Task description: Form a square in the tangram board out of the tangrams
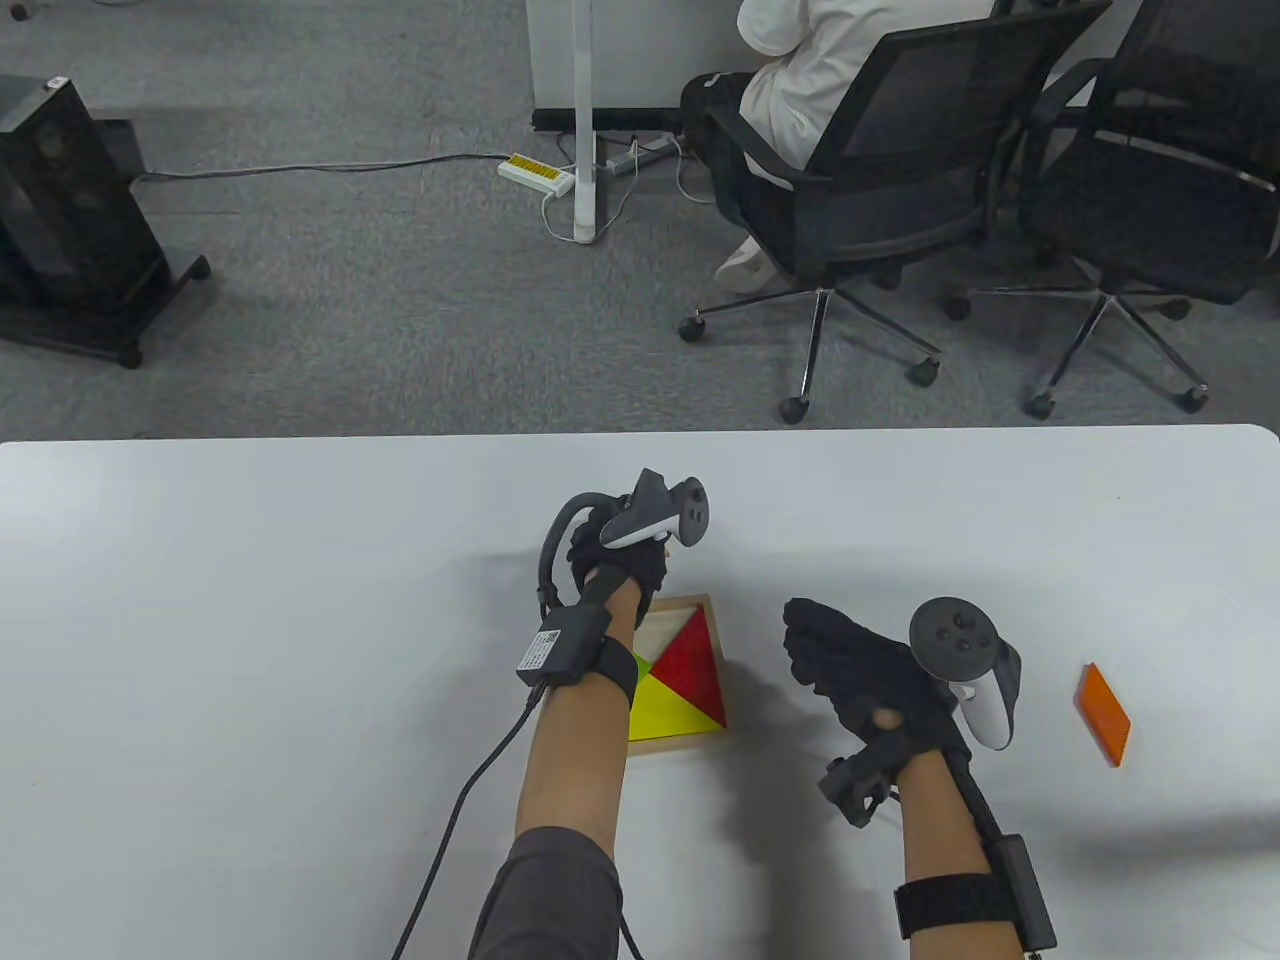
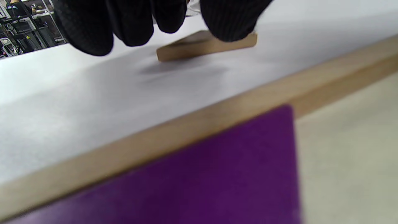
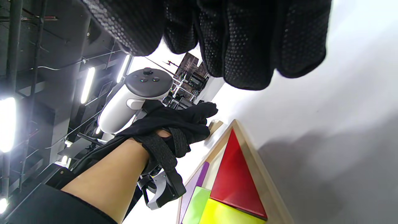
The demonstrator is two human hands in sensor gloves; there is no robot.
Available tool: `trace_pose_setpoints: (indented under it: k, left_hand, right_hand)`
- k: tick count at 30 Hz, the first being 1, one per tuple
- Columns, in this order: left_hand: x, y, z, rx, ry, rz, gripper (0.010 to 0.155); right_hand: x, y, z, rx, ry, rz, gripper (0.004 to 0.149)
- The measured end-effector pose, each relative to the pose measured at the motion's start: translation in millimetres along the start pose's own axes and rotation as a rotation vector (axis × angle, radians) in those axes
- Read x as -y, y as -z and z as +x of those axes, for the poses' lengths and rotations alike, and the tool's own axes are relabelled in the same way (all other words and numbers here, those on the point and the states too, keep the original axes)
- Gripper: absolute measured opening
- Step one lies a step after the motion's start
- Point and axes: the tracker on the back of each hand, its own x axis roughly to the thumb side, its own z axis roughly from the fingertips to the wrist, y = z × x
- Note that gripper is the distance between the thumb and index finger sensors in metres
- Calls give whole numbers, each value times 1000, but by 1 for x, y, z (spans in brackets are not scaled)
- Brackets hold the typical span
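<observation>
The wooden tangram board (image 1: 722,670) lies at the table's middle front. It holds a red triangle (image 1: 692,655), a yellow triangle (image 1: 672,708), a green piece (image 1: 644,667) and a purple piece (image 2: 217,174). My left hand (image 1: 612,560) reaches just past the board's far left corner. There its thumb and fingers (image 2: 133,28) pinch a plain wooden piece (image 2: 206,46) that tilts slightly off the table. My right hand (image 1: 850,665) hovers to the right of the board with loosely bent fingers (image 3: 248,46) and holds nothing. An orange parallelogram (image 1: 1103,715) lies on the table further right.
Beyond the table's far edge (image 1: 640,432) are two office chairs (image 1: 880,180), a seated person (image 1: 800,80), a power strip (image 1: 537,173) and a black speaker stand (image 1: 70,220). A cable (image 1: 450,830) trails from my left wrist to the front edge.
</observation>
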Motion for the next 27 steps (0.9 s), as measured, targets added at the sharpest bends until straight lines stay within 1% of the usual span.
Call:
trace_pose_setpoints:
  k: [3, 5, 8, 14, 20, 27]
  left_hand:
    - [5, 4, 4, 17, 46, -31, 67]
    - [4, 4, 5, 27, 97, 0, 68]
    - [2, 4, 7, 35, 157, 11, 68]
    - [1, 4, 12, 44, 228, 70, 62]
    - [-1, 0, 10, 89, 209, 92, 61]
    - [2, -8, -5, 128, 141, 130, 61]
  right_hand:
    - [1, 0, -2, -6, 0, -2, 57]
    - [0, -1, -3, -12, -3, -1, 57]
    - [-1, -2, -5, -17, -5, 5, 57]
    - [-6, 0, -7, -26, -14, 22, 57]
    - [-7, 1, -6, -22, -19, 29, 57]
    - [-7, 2, -8, -21, -8, 32, 57]
